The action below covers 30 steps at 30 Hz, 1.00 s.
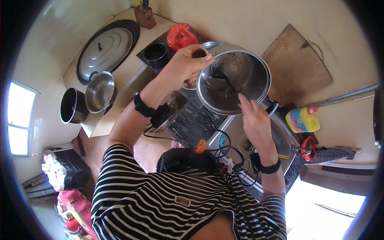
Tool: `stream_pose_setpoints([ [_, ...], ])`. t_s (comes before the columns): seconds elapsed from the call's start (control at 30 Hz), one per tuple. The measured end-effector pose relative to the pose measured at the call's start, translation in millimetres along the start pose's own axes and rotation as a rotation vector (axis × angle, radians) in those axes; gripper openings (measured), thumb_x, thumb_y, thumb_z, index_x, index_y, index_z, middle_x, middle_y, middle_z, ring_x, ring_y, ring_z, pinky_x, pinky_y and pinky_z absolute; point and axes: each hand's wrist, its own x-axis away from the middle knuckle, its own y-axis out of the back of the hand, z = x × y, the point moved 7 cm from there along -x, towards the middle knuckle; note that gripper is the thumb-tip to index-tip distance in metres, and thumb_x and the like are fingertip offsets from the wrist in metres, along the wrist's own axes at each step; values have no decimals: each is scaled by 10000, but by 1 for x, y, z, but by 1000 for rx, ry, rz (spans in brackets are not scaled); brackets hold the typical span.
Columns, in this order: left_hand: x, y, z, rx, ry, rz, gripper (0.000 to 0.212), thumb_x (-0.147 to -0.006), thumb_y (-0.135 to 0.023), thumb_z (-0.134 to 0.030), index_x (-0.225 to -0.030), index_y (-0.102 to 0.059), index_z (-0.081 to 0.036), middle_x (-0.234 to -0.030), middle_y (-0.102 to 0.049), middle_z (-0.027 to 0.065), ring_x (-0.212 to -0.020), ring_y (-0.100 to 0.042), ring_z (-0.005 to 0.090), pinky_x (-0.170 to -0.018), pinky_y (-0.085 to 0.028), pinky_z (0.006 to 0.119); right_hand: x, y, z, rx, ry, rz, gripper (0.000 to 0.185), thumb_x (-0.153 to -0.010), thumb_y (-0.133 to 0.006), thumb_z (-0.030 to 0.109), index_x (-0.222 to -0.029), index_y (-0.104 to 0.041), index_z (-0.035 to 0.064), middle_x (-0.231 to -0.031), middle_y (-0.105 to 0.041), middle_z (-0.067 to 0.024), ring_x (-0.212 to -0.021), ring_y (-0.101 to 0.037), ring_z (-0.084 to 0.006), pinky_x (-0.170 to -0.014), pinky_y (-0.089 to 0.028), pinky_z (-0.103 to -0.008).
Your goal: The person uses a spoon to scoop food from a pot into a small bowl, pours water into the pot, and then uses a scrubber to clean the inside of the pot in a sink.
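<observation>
A large stainless steel pot (pixel 255 72) is tipped so that its inside faces me, above the counter edge beside the sink. My left hand (pixel 190 64) grips the pot's dark side handle at its upper left rim. My right hand (pixel 255 120) is at the lower right rim, its fingers closed on a dark utensil (pixel 229 84) that reaches into the pot; its kind is hard to tell. Residue or a little murky liquid lies inside the pot. Part of another metal vessel (pixel 212 45) shows behind the pot.
Below the pot is a steel sink (pixel 234 138) with a faucet (pixel 300 149). A dish soap bottle (pixel 302 120), wooden cutting board (pixel 295 66), red plastic bag (pixel 181 37), black pot (pixel 156 55), metal strainer (pixel 100 93) and large lidded wok (pixel 105 49) stand around. Cables hang before my chest.
</observation>
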Motion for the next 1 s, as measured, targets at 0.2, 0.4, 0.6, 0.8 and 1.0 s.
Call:
stream_pose_setpoints([
  [0.2,16,15,-18,82,-117,-3,209,-905,-655,-242,-900,-544,-64,-641,-436,-50,-447,-336,23,-406,-262,199,4,-9,27,134,183,58,382,-804,-587,-11,-1185,-588,19,-759,-513,-103,-678,-567,-276,-621,-481,-370],
  [0.4,27,26,-22,74,-128,-57,231,-900,-669,-264,-877,-562,-60,-557,-381,-69,-449,-298,24,-425,-238,213,-11,9,14,188,101,-38,414,-794,-588,-16,-1207,-569,3,-750,-492,-95,-644,-557,-247,-581,-476,-347],
  [0.6,30,37,-26,140,-93,-82,213,-908,-659,-245,-864,-562,-60,-559,-389,-72,-441,-298,22,-413,-233,218,-14,-4,18,297,84,-134,404,-793,-587,-24,-1196,-565,-9,-741,-483,-77,-595,-548,-212,-528,-476,-318],
  [0.8,34,46,-34,167,-91,-122,197,-909,-659,-235,-890,-562,-64,-551,-387,-75,-439,-285,24,-405,-204,221,-22,-4,23,236,122,-115,496,-738,-592,-29,-1231,-552,-10,-751,-477,-75,-607,-547,-205,-544,-485,-306],
  [1.0,36,42,-34,131,-16,-127,240,-911,-650,-272,-882,-531,-65,-549,-379,-65,-430,-297,27,-397,-224,216,-55,-10,19,424,277,-232,530,-722,-576,-11,-1250,-538,-26,-749,-446,-75,-629,-527,-215,-543,-465,-325],
])
